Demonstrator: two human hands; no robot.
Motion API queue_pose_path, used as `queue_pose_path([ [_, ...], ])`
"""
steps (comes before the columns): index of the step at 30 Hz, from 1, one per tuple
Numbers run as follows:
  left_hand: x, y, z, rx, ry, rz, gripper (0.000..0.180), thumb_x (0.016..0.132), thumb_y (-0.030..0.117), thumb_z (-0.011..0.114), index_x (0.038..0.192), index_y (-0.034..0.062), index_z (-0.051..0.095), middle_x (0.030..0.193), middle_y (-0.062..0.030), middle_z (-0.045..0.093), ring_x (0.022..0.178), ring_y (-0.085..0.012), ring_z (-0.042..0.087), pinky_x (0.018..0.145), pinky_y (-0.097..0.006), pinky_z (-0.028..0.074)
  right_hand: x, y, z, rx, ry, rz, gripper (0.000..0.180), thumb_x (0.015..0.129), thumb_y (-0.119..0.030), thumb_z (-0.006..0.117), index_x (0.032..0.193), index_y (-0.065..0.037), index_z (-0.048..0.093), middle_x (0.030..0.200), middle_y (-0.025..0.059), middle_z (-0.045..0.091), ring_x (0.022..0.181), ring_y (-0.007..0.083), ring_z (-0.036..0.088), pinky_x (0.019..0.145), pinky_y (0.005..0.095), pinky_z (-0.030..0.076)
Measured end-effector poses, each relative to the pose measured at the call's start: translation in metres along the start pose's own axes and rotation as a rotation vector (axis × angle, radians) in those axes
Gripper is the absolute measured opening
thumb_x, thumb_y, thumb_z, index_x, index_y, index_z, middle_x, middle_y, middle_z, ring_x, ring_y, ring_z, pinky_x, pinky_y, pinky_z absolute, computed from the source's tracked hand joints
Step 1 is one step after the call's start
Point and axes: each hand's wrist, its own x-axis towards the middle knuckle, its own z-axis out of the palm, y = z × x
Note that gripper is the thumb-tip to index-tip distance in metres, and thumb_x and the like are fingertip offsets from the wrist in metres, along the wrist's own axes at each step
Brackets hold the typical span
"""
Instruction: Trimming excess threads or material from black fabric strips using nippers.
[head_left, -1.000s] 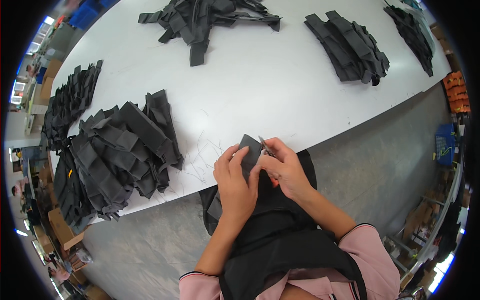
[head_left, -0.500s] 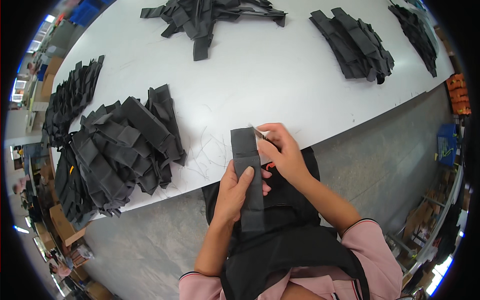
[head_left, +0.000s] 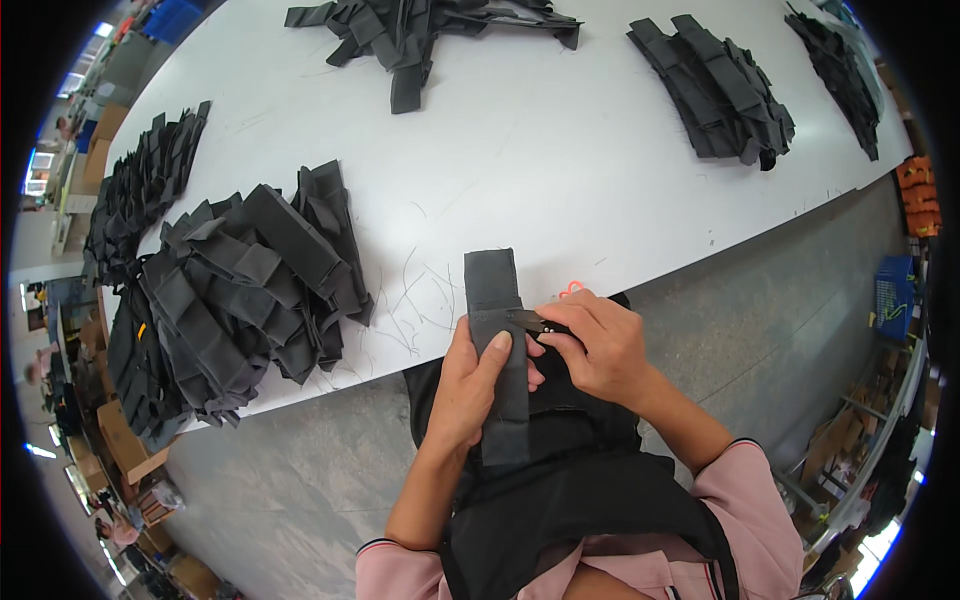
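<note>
Head view, with the clock read around the dark grey cloth strip [head_left: 490, 312]: a white worktop [head_left: 600, 180] spreads from about 8 through 12 to just past 2, its near edge slanting up to the right and passing behind the strip. Grey floor [head_left: 760, 310] opens beyond that edge at 3 and at 8. A black apron [head_left: 560, 510] hangs at 6.

The biggest pile [head_left: 250, 285] of dark cloth lies a little above 9, its lower side by the near edge. A sprawling heap [head_left: 395, 40] sits between 11 and 12, running out of view, and a neater stack [head_left: 725, 90] lies between 1 and 2. The broad white stretch between those three gives room to move toward 12 and 1.

The strip has its upper end over the worktop and its lower end over the apron. The left hand [head_left: 470, 385] is clamped on its middle, thumb in front; the right hand [head_left: 608, 345] is closed round small dark snips [head_left: 530, 321], their tip over the strip's right edge. A little orange loop [head_left: 571, 289] shows at 2; thin threads [head_left: 410, 300] lie at 10.
</note>
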Motion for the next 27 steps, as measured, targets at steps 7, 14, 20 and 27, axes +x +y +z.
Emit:
queue_pose_path([
  [7,-0.002,-0.003,-0.001,0.007,0.026,0.009,0.022,0.097,0.016,0.045,0.111,0.0001,0.039,0.09,-0.0132,0.061,0.068,-0.0158,0.061,0.063,-0.027,0.052,-0.011,-0.002,0.001,0.099,0.089,0.062,0.023,0.069,0.001,0.069,0.091,-0.002,0.062,0.078,0.0116,0.061,0.064,0.0254,0.06,0.061,0.0316,0.049],
  [14,-0.001,-0.003,-0.002,0.02,0.03,0.035,0.023,0.095,0.015,0.045,0.111,-0.0002,0.038,0.091,-0.0133,0.06,0.07,-0.0159,0.061,0.064,-0.028,0.052,-0.005,-0.004,0.001,0.119,-0.019,0.094,0.023,0.07,0.003,0.069,0.092,-0.002,0.062,0.076,0.0108,0.059,0.064,0.0242,0.059,0.061,0.0322,0.049],
  [20,-0.003,-0.001,-0.003,-0.023,0.018,0.031,0.023,0.095,0.012,0.044,0.112,-0.0005,0.037,0.093,-0.0136,0.059,0.072,-0.0168,0.061,0.066,-0.029,0.052,-0.004,-0.008,0.0,0.162,-0.046,0.202,0.025,0.07,0.002,0.069,0.094,-0.003,0.063,0.082,0.0106,0.057,0.066,0.0225,0.058,0.067,0.0305,0.05],
  [27,-0.003,-0.003,-0.006,-0.048,-0.004,0.0,0.022,0.094,0.011,0.043,0.112,-0.0002,0.037,0.092,-0.0134,0.059,0.072,-0.017,0.06,0.067,-0.029,0.052,-0.007,0.001,0.008,0.11,0.074,0.052,0.021,0.072,-0.003,0.069,0.093,-0.005,0.064,0.076,0.0065,0.052,0.056,0.0186,0.055,0.049,0.0288,0.043],
])
